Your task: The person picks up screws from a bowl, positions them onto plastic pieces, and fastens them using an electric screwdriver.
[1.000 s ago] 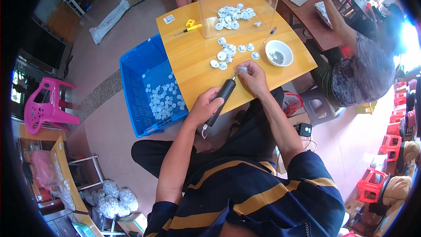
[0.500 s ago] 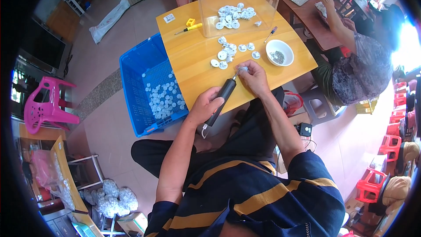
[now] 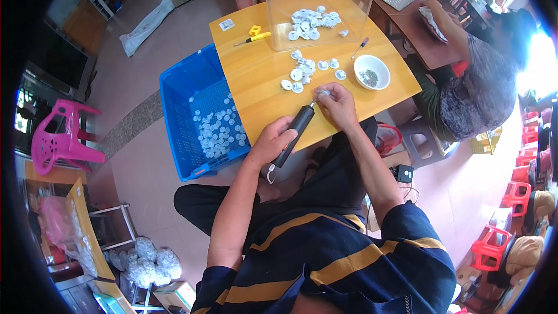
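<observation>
My left hand (image 3: pixel 274 142) is wrapped round a black electric screwdriver (image 3: pixel 295 134), its tip pointing up and away from me. A short cable hangs from its rear end. At that tip, my right hand (image 3: pixel 339 104) pinches a small white plastic part (image 3: pixel 323 92), mostly hidden by the fingers. Just beyond, a loose group of round white plastic parts (image 3: pixel 303 70) lies on the wooden table (image 3: pixel 261 93). To the right of them stands a white bowl (image 3: pixel 381 68) with small metal screws (image 3: pixel 368 78) inside.
A clear plastic box (image 3: pixel 319 38) sits around more white parts at the table's far side. A yellow screwdriver (image 3: pixel 256 38) and a small screwdriver (image 3: pixel 360 47) lie nearby. Left of the table, a blue crate (image 3: pixel 174 110) holds many white parts. Another person (image 3: pixel 476 81) sits at the right.
My hands stay nearly in place, with the screwdriver tip still at the white part. The other person's hand and arm have shifted at the brown table. The view has moved slightly.
</observation>
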Demonstrator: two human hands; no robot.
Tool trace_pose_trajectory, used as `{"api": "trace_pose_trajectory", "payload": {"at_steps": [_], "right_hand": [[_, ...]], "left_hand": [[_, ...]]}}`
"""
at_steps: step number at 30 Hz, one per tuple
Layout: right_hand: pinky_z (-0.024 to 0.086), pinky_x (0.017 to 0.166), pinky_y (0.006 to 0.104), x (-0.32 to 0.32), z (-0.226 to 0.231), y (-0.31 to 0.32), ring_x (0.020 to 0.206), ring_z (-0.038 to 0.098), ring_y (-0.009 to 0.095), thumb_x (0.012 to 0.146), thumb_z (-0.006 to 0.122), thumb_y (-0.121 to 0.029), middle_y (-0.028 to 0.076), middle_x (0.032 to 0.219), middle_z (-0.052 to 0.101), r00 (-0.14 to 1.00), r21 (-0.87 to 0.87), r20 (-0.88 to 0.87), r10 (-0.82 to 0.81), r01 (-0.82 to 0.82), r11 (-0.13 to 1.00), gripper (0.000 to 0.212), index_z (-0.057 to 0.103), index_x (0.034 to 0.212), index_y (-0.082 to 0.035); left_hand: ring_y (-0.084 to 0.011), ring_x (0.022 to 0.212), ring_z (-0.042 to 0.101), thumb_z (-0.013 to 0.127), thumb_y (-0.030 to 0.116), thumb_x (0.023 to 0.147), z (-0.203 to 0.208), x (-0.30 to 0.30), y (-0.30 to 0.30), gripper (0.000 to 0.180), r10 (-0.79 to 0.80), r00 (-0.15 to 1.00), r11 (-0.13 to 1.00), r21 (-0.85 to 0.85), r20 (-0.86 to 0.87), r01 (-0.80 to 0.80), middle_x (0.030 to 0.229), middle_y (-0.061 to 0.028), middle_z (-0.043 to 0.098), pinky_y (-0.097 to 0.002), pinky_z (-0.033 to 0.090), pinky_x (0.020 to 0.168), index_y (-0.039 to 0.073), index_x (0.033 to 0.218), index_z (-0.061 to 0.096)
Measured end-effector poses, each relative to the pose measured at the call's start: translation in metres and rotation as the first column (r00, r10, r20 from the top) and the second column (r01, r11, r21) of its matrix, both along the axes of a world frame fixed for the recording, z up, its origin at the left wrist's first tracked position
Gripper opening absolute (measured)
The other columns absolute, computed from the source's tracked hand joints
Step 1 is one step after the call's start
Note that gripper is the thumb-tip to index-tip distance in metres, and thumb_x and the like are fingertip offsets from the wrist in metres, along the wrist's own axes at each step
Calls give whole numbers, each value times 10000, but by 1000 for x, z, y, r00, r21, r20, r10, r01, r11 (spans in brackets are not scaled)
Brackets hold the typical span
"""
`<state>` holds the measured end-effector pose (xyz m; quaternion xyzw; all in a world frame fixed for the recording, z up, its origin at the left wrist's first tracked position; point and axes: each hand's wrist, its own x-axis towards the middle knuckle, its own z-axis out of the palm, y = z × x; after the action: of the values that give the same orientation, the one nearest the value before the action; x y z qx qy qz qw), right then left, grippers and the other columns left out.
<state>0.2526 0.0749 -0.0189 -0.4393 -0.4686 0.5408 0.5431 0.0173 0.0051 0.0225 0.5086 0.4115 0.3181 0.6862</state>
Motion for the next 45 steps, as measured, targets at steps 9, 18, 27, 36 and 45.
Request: {"api": "trace_pose_trajectory", "payload": {"at_steps": [9,18,27,36,45], "right_hand": [[535,764,229,-5,4,-2,847,646,83,977,638,-44,46,1022,712,988,2,-141,-58,59,998,119,656,1084,5],[559,726,360,12,23,-1,854,707,272,954,643,-129,128,1044,721,572,525,660,-487,113,844,158,724,1063,-49],[558,786,449,6,45,-6,961,676,361,888,659,-96,144,1274,605,178,344,917,-356,96,934,282,675,1169,-109],[385,1118,475,-46,31,-12,1341,427,467,825,757,-183,318,1480,382,349,533,813,-466,-125,837,712,444,1423,42],[282,1159,576,-76,11,36,1455,292,449,941,624,-423,299,1580,270,158,326,936,-315,-50,944,796,301,1556,-32]], "left_hand": [[-117,655,618,568,150,963,0,-6,-3,401,-33,999,998,46,43,31,879,-54,629,-260,524,601,-18,1325,537],[-104,791,614,576,146,966,7,-6,-11,399,57,993,997,54,104,-63,1010,-56,627,-270,566,679,-25,1325,535],[-98,764,615,585,140,965,-3,-3,-9,409,70,985,995,56,156,-80,1001,-53,627,-269,569,658,-20,1338,527],[-156,716,662,544,175,977,-8,-12,-15,448,263,907,960,4,329,-280,993,-123,661,-283,566,658,-9,1382,488],[-152,733,661,546,188,976,-8,-8,-13,446,287,900,949,32,330,-314,1001,-125,656,-281,575,686,-11,1372,492]]}}
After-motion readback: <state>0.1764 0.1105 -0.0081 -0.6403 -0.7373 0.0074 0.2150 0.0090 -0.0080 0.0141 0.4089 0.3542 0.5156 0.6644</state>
